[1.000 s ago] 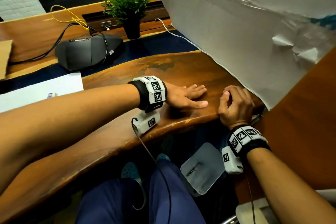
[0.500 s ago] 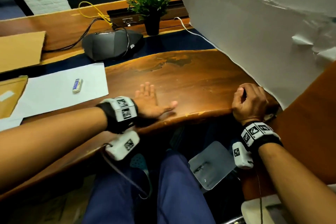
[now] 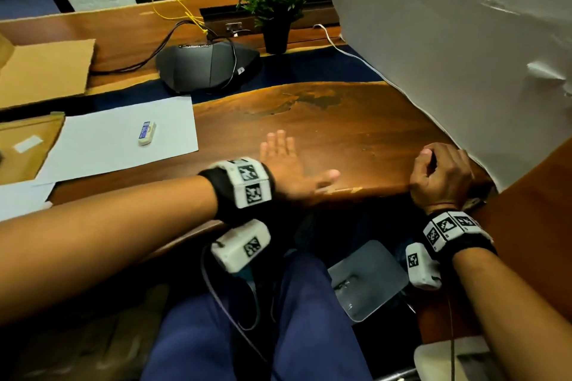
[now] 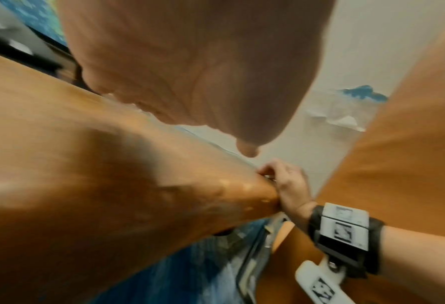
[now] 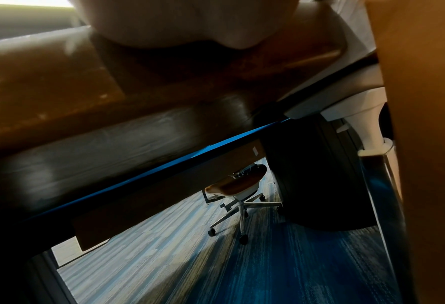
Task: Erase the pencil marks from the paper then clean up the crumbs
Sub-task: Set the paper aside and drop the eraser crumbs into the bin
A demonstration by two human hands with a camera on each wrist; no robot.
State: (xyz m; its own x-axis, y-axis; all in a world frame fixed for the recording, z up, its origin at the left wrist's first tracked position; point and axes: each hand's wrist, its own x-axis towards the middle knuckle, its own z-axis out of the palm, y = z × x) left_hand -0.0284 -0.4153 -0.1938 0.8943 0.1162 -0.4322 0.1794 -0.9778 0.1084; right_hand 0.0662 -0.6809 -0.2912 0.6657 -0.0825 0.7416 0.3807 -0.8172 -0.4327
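A white sheet of paper (image 3: 123, 139) lies on the wooden table (image 3: 356, 133) at the left, with a small white eraser (image 3: 146, 133) in a blue sleeve on top of it. My left hand (image 3: 291, 164) lies flat on the bare wood to the right of the paper, fingers straight and thumb spread; the left wrist view shows its palm (image 4: 190, 61) above the table. My right hand (image 3: 439, 176) is curled into a fist at the table's front edge by the right corner, also seen from the side (image 4: 286, 181). Whether it holds anything is hidden. No crumbs can be made out.
A large white board (image 3: 448, 56) leans over the table's right side. A potted plant (image 3: 275, 9) and a black device (image 3: 207, 68) with cables sit at the back. Cardboard (image 3: 43, 71) and a brown envelope (image 3: 24, 145) lie far left.
My left hand has slid leftward along the table, away from the right hand and towards the paper. The right hand has stayed curled at the edge. The view has turned left.
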